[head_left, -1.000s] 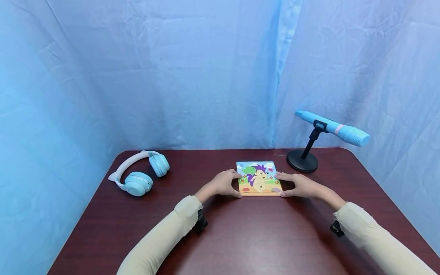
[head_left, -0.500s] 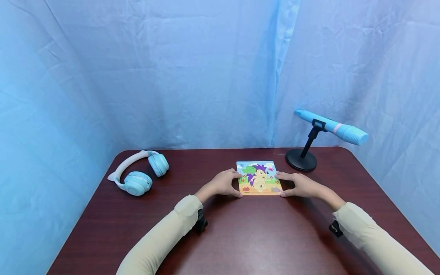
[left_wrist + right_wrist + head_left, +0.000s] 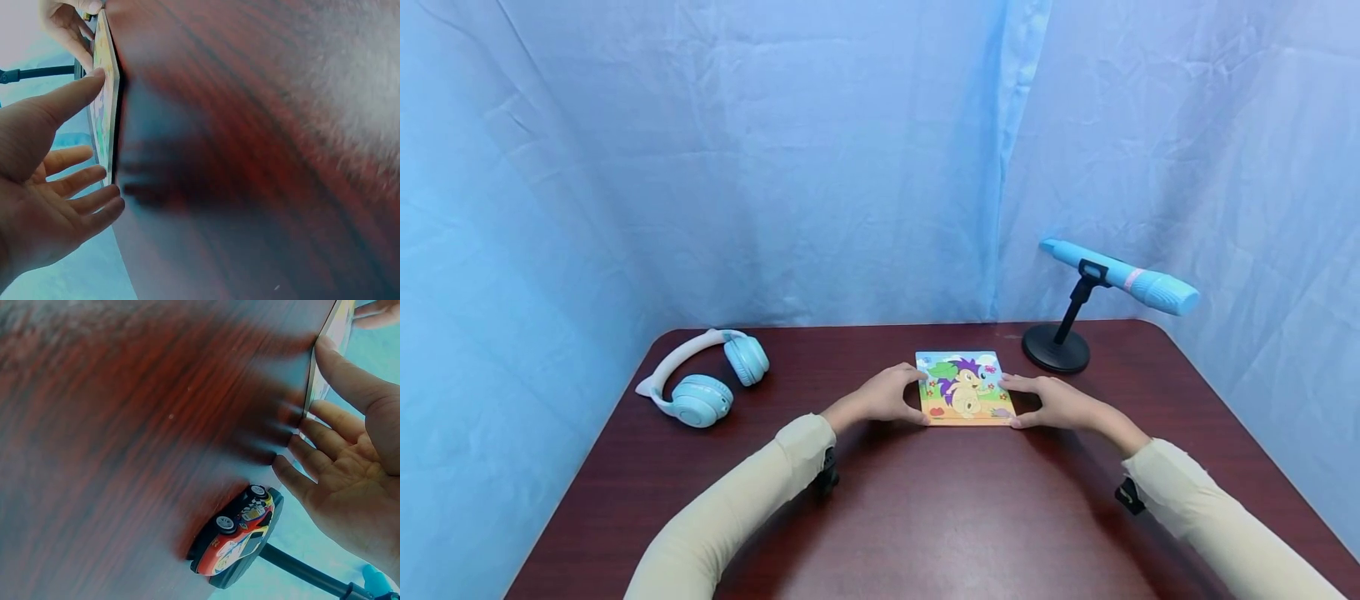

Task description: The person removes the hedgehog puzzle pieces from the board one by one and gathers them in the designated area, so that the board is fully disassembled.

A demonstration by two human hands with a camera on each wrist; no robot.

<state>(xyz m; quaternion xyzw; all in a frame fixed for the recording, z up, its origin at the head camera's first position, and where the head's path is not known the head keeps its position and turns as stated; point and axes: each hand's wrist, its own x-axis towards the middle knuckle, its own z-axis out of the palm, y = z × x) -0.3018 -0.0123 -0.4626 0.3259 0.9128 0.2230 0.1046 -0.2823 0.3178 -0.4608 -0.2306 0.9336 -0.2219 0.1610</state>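
A flat square board (image 3: 962, 392) with a cartoon hedgehog picture lies on the dark red-brown table (image 3: 955, 500). My left hand (image 3: 891, 396) is at its left edge, the thumb near the front corner. Seen from the left wrist, the thumb tip (image 3: 95, 74) overlaps the board and the other fingers are spread loosely, tips close to its edge. On the opposite side my right hand (image 3: 1060, 402) is at the right edge. Its thumb tip (image 3: 325, 345) is right at the rim in the right wrist view, with the other fingers extended, tips near the table.
A blue microphone (image 3: 1138, 279) sits on a black stand (image 3: 1056, 348) at the back right. Light blue headphones (image 3: 702, 400) lie at the left. A small toy car (image 3: 234, 531) near the stand shows only in the right wrist view. Blue curtains (image 3: 820, 167) hang behind the table.
My left forearm and wrist have shifted slightly left and up, while the left fingertips stay at the board. The right hand and the board hold nearly the same place.
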